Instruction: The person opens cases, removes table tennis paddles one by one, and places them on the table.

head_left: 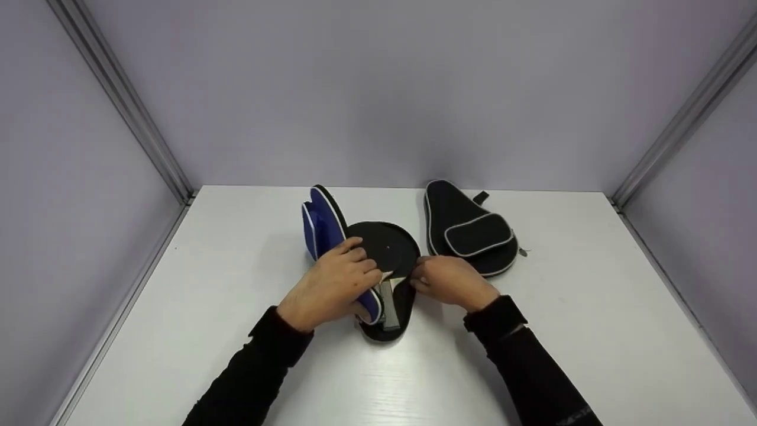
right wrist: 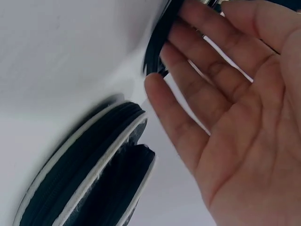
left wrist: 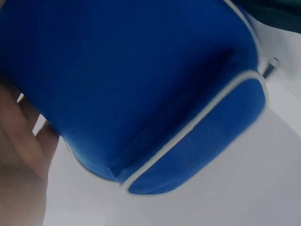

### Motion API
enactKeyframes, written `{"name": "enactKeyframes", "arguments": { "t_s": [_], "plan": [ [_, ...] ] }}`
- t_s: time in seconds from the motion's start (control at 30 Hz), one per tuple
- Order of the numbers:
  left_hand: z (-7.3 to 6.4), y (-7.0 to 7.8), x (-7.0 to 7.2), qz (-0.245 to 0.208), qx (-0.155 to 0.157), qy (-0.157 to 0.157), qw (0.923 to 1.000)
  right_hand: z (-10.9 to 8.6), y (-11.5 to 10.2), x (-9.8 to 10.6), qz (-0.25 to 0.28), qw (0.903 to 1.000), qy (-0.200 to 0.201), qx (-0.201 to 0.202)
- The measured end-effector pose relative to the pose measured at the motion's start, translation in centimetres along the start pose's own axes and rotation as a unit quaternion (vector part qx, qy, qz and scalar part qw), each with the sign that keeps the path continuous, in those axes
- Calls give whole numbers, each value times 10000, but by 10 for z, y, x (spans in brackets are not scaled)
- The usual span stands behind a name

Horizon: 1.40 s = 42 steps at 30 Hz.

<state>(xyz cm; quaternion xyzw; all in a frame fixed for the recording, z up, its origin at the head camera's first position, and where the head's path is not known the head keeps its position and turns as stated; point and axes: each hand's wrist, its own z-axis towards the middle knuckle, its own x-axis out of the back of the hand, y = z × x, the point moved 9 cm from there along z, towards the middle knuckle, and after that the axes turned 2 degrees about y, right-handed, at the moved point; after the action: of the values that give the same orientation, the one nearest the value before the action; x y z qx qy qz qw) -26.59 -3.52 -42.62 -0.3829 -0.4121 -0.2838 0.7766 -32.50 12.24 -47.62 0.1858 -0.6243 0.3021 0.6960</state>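
A blue and black paddle case (head_left: 400, 319) lies unfolded near the table's middle. Its blue cover (head_left: 329, 222), with white piping and a small outer pocket (left wrist: 197, 141), stands raised on the left. My left hand (head_left: 337, 281) grips that cover by its edge, fingers over the inner side. Inside the case lies a table tennis paddle (head_left: 387, 245) with a black face and a grey handle (head_left: 390, 307) pointing toward me. My right hand (head_left: 446, 279) pinches the case's right rim; in the right wrist view its fingertips touch the dark edge (right wrist: 157, 42), and the thumb tip is partly cut off.
A second case (head_left: 467, 228), black with white piping and a front pocket (head_left: 480, 235), lies behind and right of my right hand. Its zip pull (head_left: 523, 252) sticks out to the right. Pale walls (head_left: 378, 89) bound the white table (head_left: 207, 284) at the back and sides.
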Motion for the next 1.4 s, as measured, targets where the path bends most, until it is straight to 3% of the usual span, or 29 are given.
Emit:
{"name": "enactKeyframes", "arguments": {
  "t_s": [0.2,0.5,0.67,0.93,1.1,1.27,1.4],
  "plan": [
    [-7,-14,-2,88,346,174,9992,-4,16,2,14,9987,-91,-495],
    [-8,-15,-9,506,462,142,9975,-9,46,2,414,9882,-521,-1377],
    [-5,-11,-10,398,391,181,9983,-19,64,6,460,9863,-528,-1493],
    [-3,-3,-11,-8,322,-342,9989,-37,78,8,570,9888,-439,-1310],
    [-3,-3,-16,-545,407,-847,9941,-47,83,8,403,9887,-323,-1405],
    [-8,-14,-25,-984,822,-1415,9816,-56,83,6,198,9889,-206,-1456],
    [-17,-34,-35,-1240,1427,-1640,9682,-60,77,5,49,9910,21,-1340]
  ]
}}
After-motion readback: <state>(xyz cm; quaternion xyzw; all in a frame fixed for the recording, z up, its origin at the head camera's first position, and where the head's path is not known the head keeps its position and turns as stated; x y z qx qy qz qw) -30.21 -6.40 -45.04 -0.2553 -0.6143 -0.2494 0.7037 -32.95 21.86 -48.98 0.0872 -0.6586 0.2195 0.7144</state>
